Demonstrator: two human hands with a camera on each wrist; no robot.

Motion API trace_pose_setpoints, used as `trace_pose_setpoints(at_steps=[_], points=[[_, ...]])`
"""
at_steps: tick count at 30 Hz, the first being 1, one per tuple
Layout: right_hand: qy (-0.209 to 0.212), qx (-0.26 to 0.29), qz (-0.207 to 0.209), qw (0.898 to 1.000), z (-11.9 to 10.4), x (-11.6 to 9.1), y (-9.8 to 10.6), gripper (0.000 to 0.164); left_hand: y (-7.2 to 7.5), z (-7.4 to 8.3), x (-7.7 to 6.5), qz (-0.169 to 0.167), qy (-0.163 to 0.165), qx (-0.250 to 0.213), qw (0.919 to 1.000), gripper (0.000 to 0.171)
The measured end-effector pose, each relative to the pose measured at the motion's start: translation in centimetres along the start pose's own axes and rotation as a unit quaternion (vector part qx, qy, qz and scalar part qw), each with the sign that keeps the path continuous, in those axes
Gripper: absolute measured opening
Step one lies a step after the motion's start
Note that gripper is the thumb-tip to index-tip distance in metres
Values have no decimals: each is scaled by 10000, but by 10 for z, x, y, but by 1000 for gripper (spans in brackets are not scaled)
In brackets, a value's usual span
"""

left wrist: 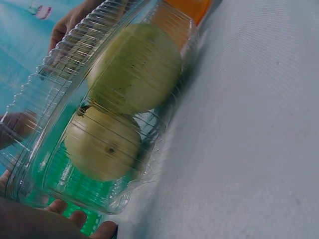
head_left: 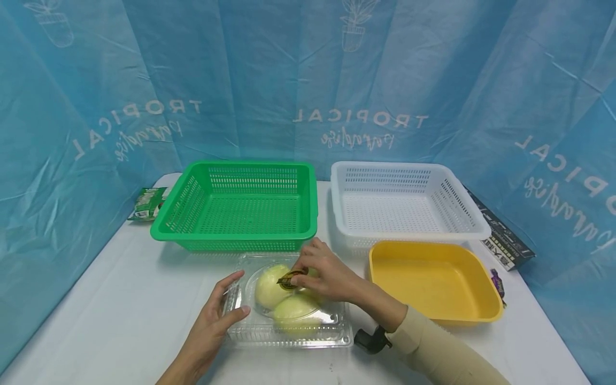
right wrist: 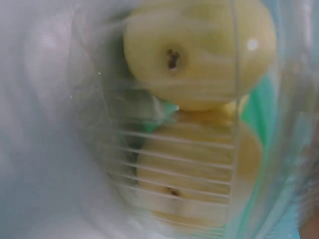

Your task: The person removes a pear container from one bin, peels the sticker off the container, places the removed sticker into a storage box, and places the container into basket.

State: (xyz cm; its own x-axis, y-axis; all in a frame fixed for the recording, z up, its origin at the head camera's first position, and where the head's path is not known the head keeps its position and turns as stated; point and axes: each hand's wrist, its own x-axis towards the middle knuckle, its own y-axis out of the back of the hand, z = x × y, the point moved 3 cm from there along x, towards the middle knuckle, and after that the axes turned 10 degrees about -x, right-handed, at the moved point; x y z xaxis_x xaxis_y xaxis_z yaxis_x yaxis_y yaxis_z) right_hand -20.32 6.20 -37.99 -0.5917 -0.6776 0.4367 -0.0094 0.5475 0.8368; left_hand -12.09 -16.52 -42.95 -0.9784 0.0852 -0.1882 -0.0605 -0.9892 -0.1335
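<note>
Pinching a dark label [head_left: 287,281] in the head view, the right grip [head_left: 325,271] has the clear box [head_left: 289,338] below; the left grip [head_left: 212,320] spreads against its side. Fruit [head_left: 269,290] is inside, lid [head_left: 257,258] seemingly closed; only the label looks unfinished. Left wrist: smooth, round fruit behind ribbed plastic. Right wrist: blurred fruit, ends pitted.

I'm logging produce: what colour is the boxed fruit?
Pale yellow-green fruit, clearest in the left wrist view.

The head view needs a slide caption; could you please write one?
Left hand gripping a clear box of pale fruit, right hand pinching a dark label at its top.
</note>
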Motion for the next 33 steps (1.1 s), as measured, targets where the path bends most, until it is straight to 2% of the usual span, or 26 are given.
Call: trace_pose_setpoints(at_steps=[8,14,20,27,33], points=[[-126,234,166,9995,6,-7,14,6,0,0,0,8,6,25,10000,68],[-261,71,482,9985,14,-18,31,6,0,1,1,46,29,62,10000,68],[-691,148,718,9949,26,-36,47,8,0,2,1,40,35,119,9999,67],[-1305,180,807,9880,39,-57,62,13,0,1,1,49,-2,146,9999,67],[-1623,74,1034,9813,51,-76,71,16,1,0,1,42,-50,182,9998,67]])
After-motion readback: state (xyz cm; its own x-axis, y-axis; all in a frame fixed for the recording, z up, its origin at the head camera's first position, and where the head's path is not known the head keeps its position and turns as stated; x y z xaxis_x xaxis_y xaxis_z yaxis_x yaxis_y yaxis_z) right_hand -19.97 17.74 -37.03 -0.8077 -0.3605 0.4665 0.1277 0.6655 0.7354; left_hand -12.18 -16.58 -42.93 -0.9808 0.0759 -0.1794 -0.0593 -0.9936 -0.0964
